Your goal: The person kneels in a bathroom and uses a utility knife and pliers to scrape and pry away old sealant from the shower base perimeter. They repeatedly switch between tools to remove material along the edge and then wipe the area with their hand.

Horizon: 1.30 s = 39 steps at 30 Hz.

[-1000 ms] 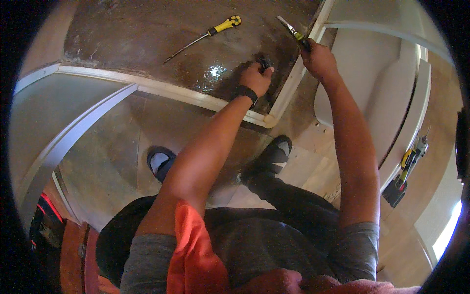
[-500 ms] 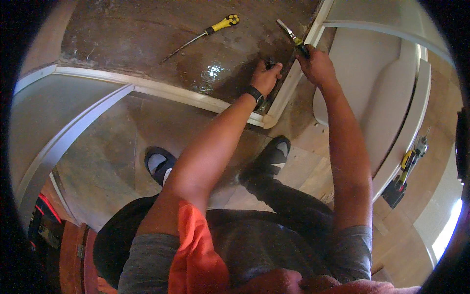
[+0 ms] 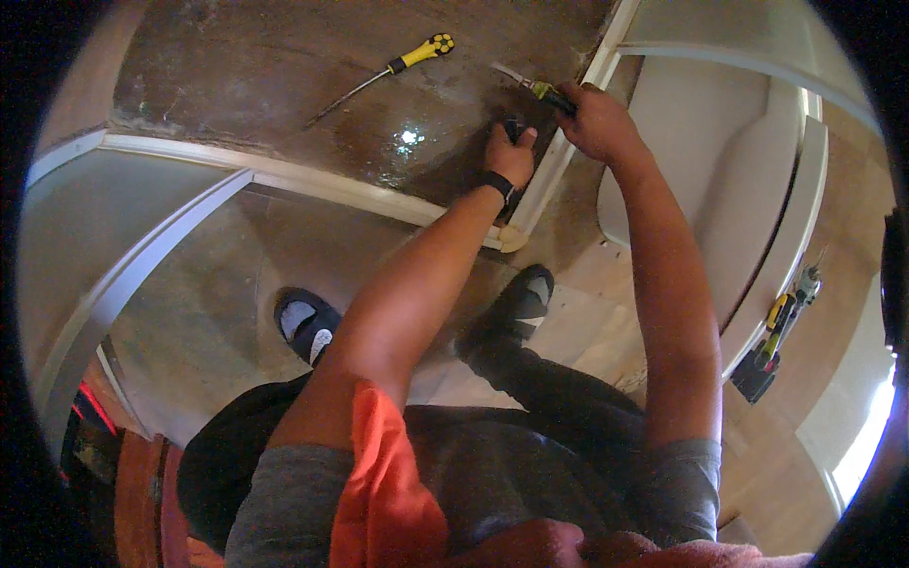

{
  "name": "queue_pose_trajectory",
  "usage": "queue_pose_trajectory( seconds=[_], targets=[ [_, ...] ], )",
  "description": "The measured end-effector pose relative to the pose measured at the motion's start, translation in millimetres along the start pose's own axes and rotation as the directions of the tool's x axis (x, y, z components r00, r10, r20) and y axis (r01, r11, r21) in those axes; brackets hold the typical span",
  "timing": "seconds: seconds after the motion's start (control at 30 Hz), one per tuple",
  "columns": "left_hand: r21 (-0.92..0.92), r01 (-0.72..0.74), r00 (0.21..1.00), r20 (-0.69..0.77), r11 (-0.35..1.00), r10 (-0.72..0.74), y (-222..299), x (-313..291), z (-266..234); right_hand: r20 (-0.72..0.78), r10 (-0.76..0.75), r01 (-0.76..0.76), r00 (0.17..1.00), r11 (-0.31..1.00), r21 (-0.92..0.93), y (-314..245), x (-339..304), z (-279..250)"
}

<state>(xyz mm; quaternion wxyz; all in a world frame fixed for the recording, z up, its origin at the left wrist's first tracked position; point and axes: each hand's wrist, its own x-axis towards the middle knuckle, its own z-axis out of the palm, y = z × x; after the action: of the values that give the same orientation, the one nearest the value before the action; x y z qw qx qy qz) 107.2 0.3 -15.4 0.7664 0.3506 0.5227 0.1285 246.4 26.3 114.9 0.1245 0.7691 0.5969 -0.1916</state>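
My right hand (image 3: 604,123) is closed around the black and yellow-green handle of a bladed hand tool (image 3: 544,92). Its pale metal blade points left over the wet brown floor panel (image 3: 256,66); I cannot tell the exact kind of tool. By the panel's right-hand corner, my left hand (image 3: 511,159) is closed on a small dark object (image 3: 514,129), mostly hidden by the fingers. A screwdriver (image 3: 407,62) with a yellow and black handle lies on the panel, up and to the left of both hands.
A white raised frame (image 3: 350,196) borders the panel, with a corner piece (image 3: 512,239) near my foot. Glass panels stand left and upper right. At right lies a pale moulded panel (image 3: 701,142); beyond it are several hand tools (image 3: 781,327) on the floor. My shoes (image 3: 305,322) stand before the frame.
My right hand has shifted slightly left and down, and the blade has swung further left over the wet panel. My left hand stays near the corner, still closed.
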Motion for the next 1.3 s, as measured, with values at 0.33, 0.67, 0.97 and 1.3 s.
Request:
queue_pose_trajectory(
  seconds=[0.33, 0.67, 0.97, 1.3],
  targets=[
    [0.531, -0.168, 0.985, 0.060, 0.831, 0.161, 5.9, 3.6, -14.3, 0.085, 0.002, 0.008, 0.996, 0.994, -0.106, 3.1, -9.5, -5.1],
    [0.666, -0.326, 0.939, 0.312, 0.670, 0.146, 17.4, 18.4, -10.9, 0.152, 0.069, -0.041, 0.986, 0.983, -0.179, 16.6, -21.2, -2.3],
    [0.636, -0.283, 0.948, 0.300, 0.718, 0.107, 8.2, 7.0, -10.4, 0.089, 0.249, -0.246, 0.964, 0.968, -0.046, 33.1, -24.4, -15.3],
    [0.610, -0.251, 0.959, 0.051, 0.751, 0.279, 39.3, 4.1, -26.3, -0.068, 0.648, -0.536, 0.759, 0.681, 0.499, 16.9, -67.3, 40.6]
  ],
)
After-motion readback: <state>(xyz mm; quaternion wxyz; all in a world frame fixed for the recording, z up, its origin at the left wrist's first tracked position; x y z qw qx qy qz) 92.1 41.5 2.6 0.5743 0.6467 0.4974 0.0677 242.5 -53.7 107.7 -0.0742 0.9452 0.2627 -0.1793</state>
